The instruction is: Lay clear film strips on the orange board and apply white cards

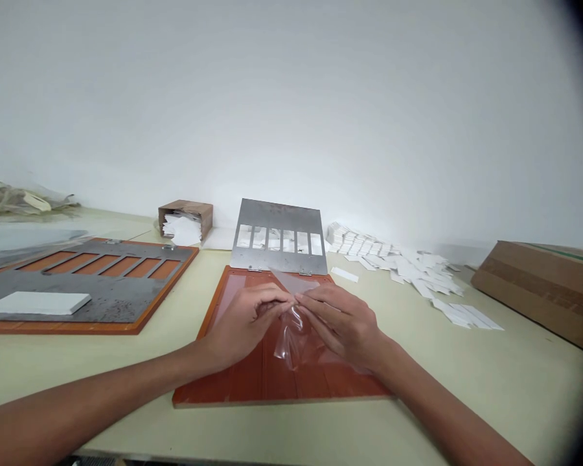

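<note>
My left hand [255, 317] and my right hand [342, 323] meet fingertip to fingertip, both pinching a clear plastic film [289, 340]. The film hangs creased and shiny below the fingers. Beneath it lies a reddish-brown wooden board [233, 382] with grooves along its surface. Hinged to the board's far edge, a grey metal plate [282, 213] with a row of rectangular slots stands raised. Part of the film and the middle of the board are hidden behind my hands.
To the left lies a second board [140, 320] with its slotted plate [121, 301] lowered, a white block [39, 303] on top. A small carton [206, 220] of white pieces stands behind. White paper strips [418, 272] are scattered right, near a large cardboard box [539, 291].
</note>
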Motion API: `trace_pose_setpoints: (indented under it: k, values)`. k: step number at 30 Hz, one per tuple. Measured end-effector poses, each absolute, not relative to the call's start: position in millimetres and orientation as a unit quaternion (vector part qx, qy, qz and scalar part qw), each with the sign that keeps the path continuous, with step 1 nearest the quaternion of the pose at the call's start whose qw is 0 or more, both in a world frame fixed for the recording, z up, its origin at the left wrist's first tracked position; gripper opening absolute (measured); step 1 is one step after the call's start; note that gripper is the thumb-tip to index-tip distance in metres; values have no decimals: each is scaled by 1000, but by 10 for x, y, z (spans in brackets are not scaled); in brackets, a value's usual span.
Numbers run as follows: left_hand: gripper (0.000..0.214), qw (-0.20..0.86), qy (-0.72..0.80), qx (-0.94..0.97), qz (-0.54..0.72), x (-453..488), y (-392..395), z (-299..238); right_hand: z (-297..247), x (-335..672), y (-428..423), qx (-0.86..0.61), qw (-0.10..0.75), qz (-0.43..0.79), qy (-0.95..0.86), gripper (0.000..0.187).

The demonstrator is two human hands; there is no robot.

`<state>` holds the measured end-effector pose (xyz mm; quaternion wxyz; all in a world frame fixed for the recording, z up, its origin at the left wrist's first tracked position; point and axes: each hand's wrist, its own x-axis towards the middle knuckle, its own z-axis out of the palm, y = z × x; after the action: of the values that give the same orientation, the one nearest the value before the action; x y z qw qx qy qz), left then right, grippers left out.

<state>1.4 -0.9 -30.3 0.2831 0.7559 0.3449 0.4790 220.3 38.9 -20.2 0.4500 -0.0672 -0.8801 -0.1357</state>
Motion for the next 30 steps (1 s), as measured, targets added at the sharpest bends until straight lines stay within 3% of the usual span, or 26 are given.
trace_pose_setpoints:
  k: [5, 13, 23, 30]
  values:
    - [21, 178, 308, 800, 483, 25, -43, -317, -194, 2214, 355, -50, 438, -157, -884, 47]
    - [25, 166, 347, 815, 434, 39, -84, -381, -189, 2239, 329, -50, 408, -200, -889, 53]
    - [26, 146, 365, 819, 419, 64, -109, -342, -213, 2219, 302, -81, 394, -184, -897, 24]
    - [27, 188, 378, 799, 429, 85, -101, -284, -203, 2168, 317, -97, 433, -131, -886, 21]
